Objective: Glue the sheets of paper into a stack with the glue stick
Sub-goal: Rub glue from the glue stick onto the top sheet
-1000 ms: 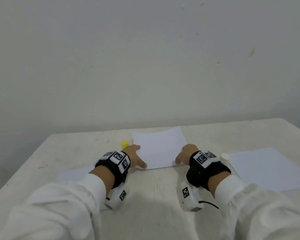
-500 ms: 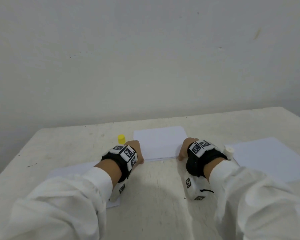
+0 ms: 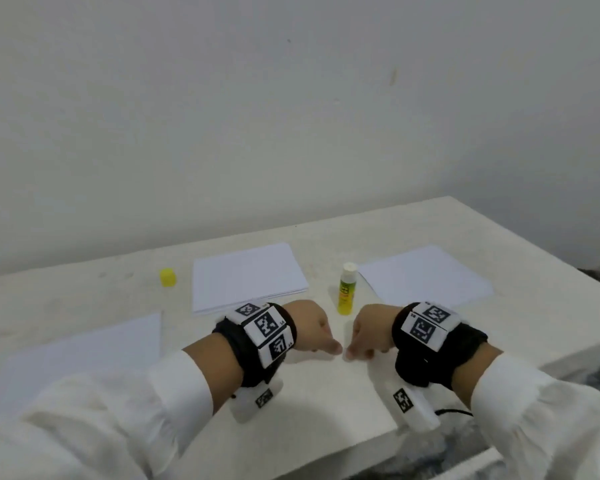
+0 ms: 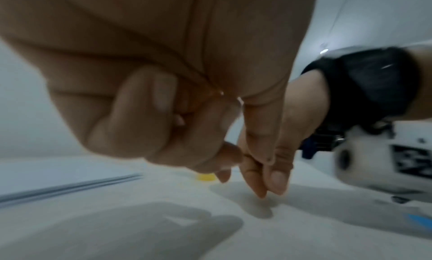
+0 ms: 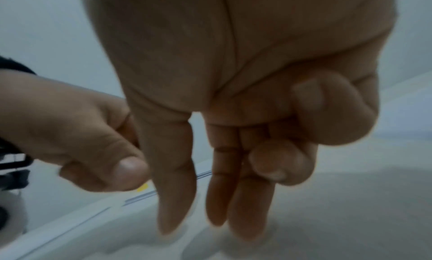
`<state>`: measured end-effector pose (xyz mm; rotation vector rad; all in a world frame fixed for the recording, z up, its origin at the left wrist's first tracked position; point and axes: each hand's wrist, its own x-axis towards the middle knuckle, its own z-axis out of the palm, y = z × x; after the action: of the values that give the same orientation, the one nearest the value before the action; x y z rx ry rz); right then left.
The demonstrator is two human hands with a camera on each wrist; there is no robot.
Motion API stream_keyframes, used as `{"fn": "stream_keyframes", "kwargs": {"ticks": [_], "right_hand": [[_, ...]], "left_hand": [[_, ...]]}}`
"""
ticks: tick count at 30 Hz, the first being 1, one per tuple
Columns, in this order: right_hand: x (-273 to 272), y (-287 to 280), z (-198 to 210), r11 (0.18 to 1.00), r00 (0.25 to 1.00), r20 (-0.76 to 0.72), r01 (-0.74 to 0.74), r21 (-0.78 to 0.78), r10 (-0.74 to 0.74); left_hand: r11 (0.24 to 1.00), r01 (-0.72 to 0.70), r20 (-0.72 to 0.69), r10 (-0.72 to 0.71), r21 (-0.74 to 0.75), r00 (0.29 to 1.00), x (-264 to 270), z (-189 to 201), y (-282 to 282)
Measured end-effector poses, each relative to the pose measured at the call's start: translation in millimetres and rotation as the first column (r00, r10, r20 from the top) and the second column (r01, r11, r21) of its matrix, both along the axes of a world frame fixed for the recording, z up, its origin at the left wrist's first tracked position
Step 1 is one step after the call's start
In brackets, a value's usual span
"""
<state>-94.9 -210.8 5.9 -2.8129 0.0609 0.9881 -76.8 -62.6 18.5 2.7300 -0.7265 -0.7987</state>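
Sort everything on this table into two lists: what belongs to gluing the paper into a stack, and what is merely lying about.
Belongs to the job:
- middle paper stack
- sheet at right
- sheet at near left
- glue stick, upright, uncapped
- left hand and right hand, holding nothing

Lying about:
- yellow cap, off the stick
- table

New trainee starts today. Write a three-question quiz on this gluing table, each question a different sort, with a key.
1. True or false: the yellow-bodied glue stick with the white tip stands upright, uncapped, between the middle stack of white paper sheets and the right white paper sheet.
2. Where is the small yellow plastic cap? A. on the stick B. left of the middle stack C. in a hand
3. Fill in: the left hand and right hand hold ____.

Key: 1 true; 2 B; 3 nothing
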Motion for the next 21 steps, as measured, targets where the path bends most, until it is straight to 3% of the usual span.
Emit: {"fn": "stream_keyframes", "kwargs": {"ticks": [4, 7, 10, 14, 16, 21], "right_hand": [[9.4, -82.7, -2.0, 0.985, 0.986, 0.107, 0.138, -0.104, -0.127], [33.6, -144.4, -9.9, 0.952, 0.964, 0.201, 0.219, -0.214, -0.176], [70.0, -204.8, -44.8, 0.929, 0.948, 0.264, 0.250, -0.273, -0.177], [149.0, -283.7, -136.4, 0.925, 0.969, 0.235, 0.152, -0.349, -0.071], [168.2, -292.3, -152.2, 0.931, 0.973, 0.231, 0.086, -0.354, -0.002], [147.9, -262.6, -116.6, 0.921, 0.986, 0.141, -0.025, -0.388, 0.087]], "left_hand": [[0.995, 0.029, 0.001, -0.029, -0.095, 1.000, -14.4, -1.3, -70.0], [0.991, 0.006, 0.076, 0.004, -0.134, 0.997, -8.8, -1.6, -119.5], [0.990, -0.068, 0.128, 0.084, -0.123, 0.988, 9.0, -3.1, -162.1], [0.981, -0.192, 0.167, 0.186, 0.022, 0.968, 44.1, -19.4, -200.2], [0.963, -0.234, 0.194, 0.207, 0.130, 0.959, 56.6, -23.0, -208.4], [0.920, -0.158, 0.224, 0.079, 0.358, 0.971, 73.1, -19.0, -214.8]]}}
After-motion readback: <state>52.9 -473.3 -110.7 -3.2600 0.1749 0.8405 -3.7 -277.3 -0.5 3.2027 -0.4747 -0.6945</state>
